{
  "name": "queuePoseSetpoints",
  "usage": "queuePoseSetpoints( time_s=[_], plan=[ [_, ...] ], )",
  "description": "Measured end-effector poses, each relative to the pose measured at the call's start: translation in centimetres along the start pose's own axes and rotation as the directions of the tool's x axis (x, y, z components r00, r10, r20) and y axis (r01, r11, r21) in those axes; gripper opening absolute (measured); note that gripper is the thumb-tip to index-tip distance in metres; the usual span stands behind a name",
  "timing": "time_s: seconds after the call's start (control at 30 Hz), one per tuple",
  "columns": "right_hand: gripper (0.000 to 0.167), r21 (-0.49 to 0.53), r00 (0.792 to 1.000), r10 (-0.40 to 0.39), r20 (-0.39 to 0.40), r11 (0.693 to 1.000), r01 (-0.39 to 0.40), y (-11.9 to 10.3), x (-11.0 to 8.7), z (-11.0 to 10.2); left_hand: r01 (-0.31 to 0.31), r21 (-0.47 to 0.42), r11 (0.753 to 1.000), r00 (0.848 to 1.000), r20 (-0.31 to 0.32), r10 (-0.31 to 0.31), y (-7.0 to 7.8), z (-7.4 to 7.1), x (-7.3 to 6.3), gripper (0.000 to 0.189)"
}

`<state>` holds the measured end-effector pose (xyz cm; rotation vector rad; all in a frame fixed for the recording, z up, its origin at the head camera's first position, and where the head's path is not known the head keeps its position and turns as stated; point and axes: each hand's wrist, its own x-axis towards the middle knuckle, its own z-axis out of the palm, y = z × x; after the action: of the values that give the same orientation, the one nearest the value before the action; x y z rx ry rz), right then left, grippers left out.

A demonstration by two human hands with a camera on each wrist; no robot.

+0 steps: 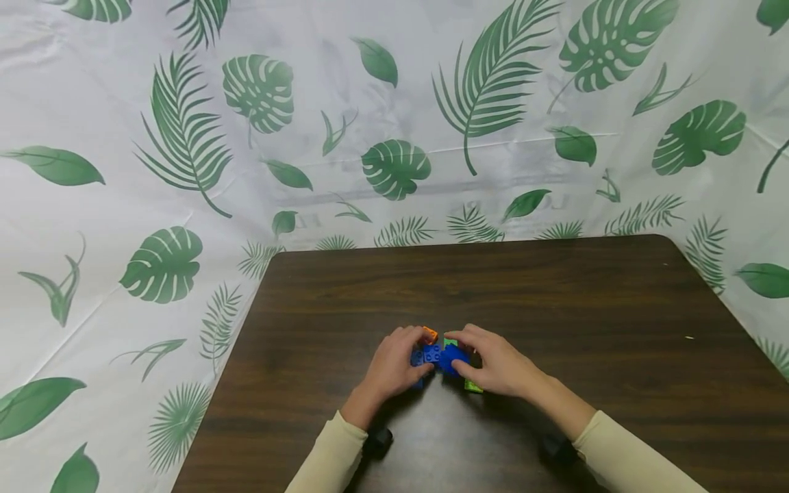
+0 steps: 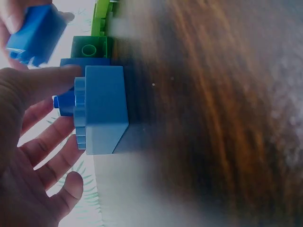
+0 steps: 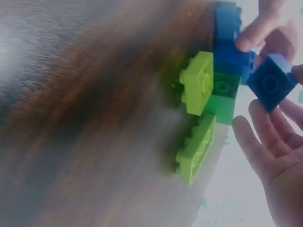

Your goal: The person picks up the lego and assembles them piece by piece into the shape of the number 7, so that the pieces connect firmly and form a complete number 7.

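My right hand (image 1: pixel 499 361) pinches a blue toy building brick (image 1: pixel 453 359) between thumb and fingers, tilted and raised off the table, its hollow underside showing in the right wrist view. On the left, my left hand (image 1: pixel 393 361) curls round another blue brick (image 1: pixel 432 353), thumb on its near side. Beside that thumb stands a lighter blue brick (image 2: pixel 106 109) with one slanted end. A green brick (image 3: pixel 222 109) lies on its side against the blue ones, its hollow underside showing. Nearest the right hand are two lime-green bricks (image 3: pixel 199 85), resting on their edges.
An orange brick (image 1: pixel 431 335) shows just past the left fingertips. Everything rests on a dark wood-grain table (image 1: pixel 345 294) with rounded far corners. A white curtain (image 1: pixel 345 82) printed with green leaves hangs behind it.
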<state>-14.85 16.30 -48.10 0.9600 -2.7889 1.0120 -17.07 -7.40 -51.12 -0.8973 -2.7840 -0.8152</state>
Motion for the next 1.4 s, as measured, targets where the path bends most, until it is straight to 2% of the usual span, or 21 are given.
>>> queuePoseSetpoints(
  time_s=[0.17, 0.37, 0.63, 0.83, 0.97, 1.13, 1.27, 1.4],
  plan=[
    [0.039, 0.070, 0.997, 0.034, -0.065, 0.997, -0.030, 0.1, 0.8, -0.3, 0.016, 0.014, 1.000, 1.000, 0.017, -0.016, 0.0, 0.0, -0.1, 0.043],
    [0.039, 0.103, 0.989, -0.029, -0.142, 0.994, 0.044, 0.3, 1.6, 0.7, 0.064, -0.004, 0.998, 0.996, 0.064, -0.063, -0.1, 0.3, -0.3, 0.044],
    [0.044, 0.074, 0.989, -0.093, -0.117, 0.992, 0.102, 0.4, 2.0, 1.9, 0.109, -0.079, 0.991, 0.989, 0.107, -0.100, -0.8, 0.4, -0.2, 0.040],
    [0.047, 0.065, 0.983, -0.142, -0.117, 0.986, 0.151, 0.4, 1.9, 2.4, 0.093, -0.114, 0.989, 0.992, 0.099, -0.082, -1.0, 0.6, -0.1, 0.042],
    [0.047, 0.051, 0.979, -0.174, -0.106, 0.982, 0.180, 0.3, 2.0, 2.5, 0.092, -0.117, 0.989, 0.993, 0.089, -0.082, -0.9, 0.5, -0.2, 0.047],
    [0.047, 0.037, 0.985, -0.155, -0.078, 0.987, 0.158, 0.3, 2.0, 2.4, 0.095, -0.108, 0.990, 0.992, 0.097, -0.085, -0.8, 0.6, -0.2, 0.047],
    [0.048, -0.012, 0.987, -0.150, -0.057, 0.989, 0.149, 0.2, 2.0, 2.2, 0.099, -0.103, 0.990, 0.991, 0.100, -0.089, -0.8, 0.7, -0.1, 0.046],
    [0.048, -0.079, 0.983, -0.179, -0.049, 0.981, 0.175, 0.1, 1.9, 2.0, 0.086, -0.092, 0.992, 0.993, 0.090, -0.077, -0.7, 0.7, 0.0, 0.046]
  ],
)
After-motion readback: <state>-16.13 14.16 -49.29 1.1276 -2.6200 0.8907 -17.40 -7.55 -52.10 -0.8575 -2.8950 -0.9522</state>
